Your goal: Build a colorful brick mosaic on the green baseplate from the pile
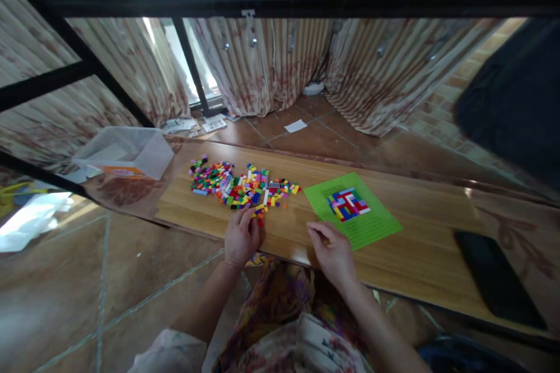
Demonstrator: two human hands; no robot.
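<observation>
My left hand [241, 238] rests at the near edge of a heap of loose toy bricks [245, 186]. Its fingertips reach a few yellow, orange and red bricks, with thumb and forefinger a little apart. My right hand [333, 252] is held in a loose pinch over the board, just left of the near corner of a green baseplate [378, 224]. Whether a small brick is between those fingers I cannot make out. On the baseplate sits a flat patch of joined bricks [349, 204] in red, white, blue, yellow and green.
A clear plastic box [151, 154] stands at the board's left end. On the right lies a dark phone-like slab [499, 277]. A black metal bar [280, 1] crosses above the wooden board [429, 245]. Curtains hang behind, and a white paper [296, 126] lies on the tiles.
</observation>
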